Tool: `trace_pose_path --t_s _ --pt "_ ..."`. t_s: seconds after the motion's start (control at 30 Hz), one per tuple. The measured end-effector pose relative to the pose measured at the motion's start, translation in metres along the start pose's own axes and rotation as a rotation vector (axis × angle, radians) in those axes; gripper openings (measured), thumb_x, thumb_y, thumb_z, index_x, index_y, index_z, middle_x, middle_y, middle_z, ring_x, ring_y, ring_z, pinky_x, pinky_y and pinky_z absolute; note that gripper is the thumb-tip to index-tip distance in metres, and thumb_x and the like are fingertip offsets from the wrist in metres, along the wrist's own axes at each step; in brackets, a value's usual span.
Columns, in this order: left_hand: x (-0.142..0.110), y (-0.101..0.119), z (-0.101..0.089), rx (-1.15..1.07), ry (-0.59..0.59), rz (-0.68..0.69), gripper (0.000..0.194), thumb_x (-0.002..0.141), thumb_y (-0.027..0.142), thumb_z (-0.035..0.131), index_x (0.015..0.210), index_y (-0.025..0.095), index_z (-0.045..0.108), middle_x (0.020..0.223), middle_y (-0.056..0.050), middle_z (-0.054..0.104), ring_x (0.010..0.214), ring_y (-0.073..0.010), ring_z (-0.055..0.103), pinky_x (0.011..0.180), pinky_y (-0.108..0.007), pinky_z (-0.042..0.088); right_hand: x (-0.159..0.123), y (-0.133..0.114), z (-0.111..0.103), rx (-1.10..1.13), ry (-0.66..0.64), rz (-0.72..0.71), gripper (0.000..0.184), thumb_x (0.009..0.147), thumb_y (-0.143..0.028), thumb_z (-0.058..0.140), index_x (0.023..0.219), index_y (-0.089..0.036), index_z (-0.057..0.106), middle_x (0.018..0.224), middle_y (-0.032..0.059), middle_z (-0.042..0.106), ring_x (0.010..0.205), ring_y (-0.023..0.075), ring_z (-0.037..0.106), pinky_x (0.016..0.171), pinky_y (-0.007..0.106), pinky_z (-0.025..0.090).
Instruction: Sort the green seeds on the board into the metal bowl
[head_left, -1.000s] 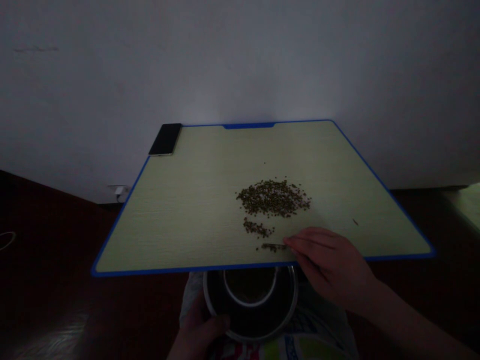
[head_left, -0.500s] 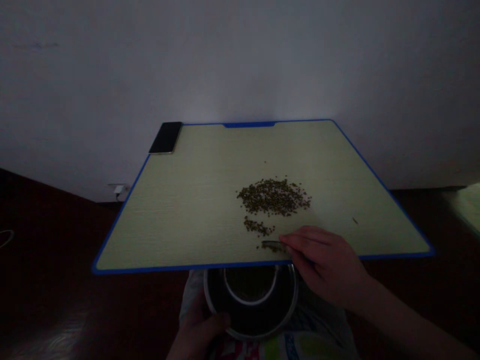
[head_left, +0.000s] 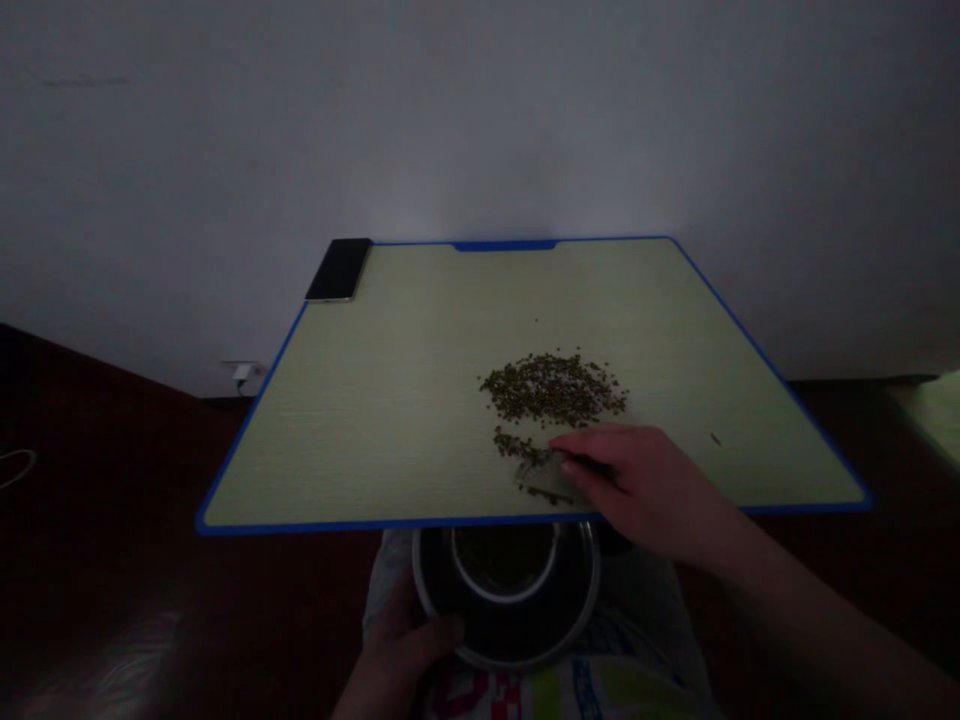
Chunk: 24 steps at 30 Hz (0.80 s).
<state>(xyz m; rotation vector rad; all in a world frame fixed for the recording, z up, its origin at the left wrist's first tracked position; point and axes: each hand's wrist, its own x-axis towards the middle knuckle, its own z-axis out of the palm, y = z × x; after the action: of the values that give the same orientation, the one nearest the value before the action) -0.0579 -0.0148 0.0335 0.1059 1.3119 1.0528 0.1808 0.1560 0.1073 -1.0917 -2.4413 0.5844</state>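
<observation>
My right hand [head_left: 637,480] is closed in a pinch on a small thin piece [head_left: 534,468], smeared by motion and see-through looking, its kind unclear. The piece is over the table, at a small cluster of dark grains [head_left: 510,443]. A short line of grains [head_left: 550,495] lies just in front of it, near the table's edge. Farther back spreads the main pile of brownish-green grains [head_left: 555,388]. My left hand [head_left: 409,645] grips the rim of a round metal bowl [head_left: 517,635], thumb over the rim. The bowl rests at my lap, partly under the table edge, with dark contents inside.
The pale table [head_left: 337,430] has a blue rim and stands against a wall. A dark phone [head_left: 339,270] lies on its far left corner. A thin sliver [head_left: 715,439] lies at the right. A white plug [head_left: 242,374] sits at the wall, low left.
My right hand has moved away from the near edge, taking the thin piece up to the small cluster of grains. My left hand keeps its grip on the bowl. The view has shifted slightly.
</observation>
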Motion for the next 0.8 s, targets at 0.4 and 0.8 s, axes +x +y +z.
trace_pose_path --t_s 0.4,0.8 --pt "0.001 0.000 0.000 0.034 -0.018 0.016 0.078 0.057 0.021 0.094 0.132 0.015 0.075 0.108 -0.018 0.089 0.116 -0.0430 0.080 0.099 -0.047 0.063 0.006 -0.009 0.011 0.023 -0.046 -0.020 0.029 0.095 -0.012 0.061 0.111 -0.016 0.084 0.103 0.0085 0.086 0.091 0.0210 0.082 0.087 0.033 0.065" --pt "-0.002 0.004 0.006 0.029 -0.004 0.010 0.078 0.056 0.020 0.091 0.132 0.015 0.075 0.114 -0.018 0.088 0.123 -0.0456 0.075 0.106 -0.053 0.059 -0.021 -0.047 0.032 0.175 0.005 -0.238 0.031 0.100 -0.011 0.051 0.106 -0.010 0.082 0.083 0.0107 0.080 0.071 0.0201 0.074 0.068 0.031 0.061"
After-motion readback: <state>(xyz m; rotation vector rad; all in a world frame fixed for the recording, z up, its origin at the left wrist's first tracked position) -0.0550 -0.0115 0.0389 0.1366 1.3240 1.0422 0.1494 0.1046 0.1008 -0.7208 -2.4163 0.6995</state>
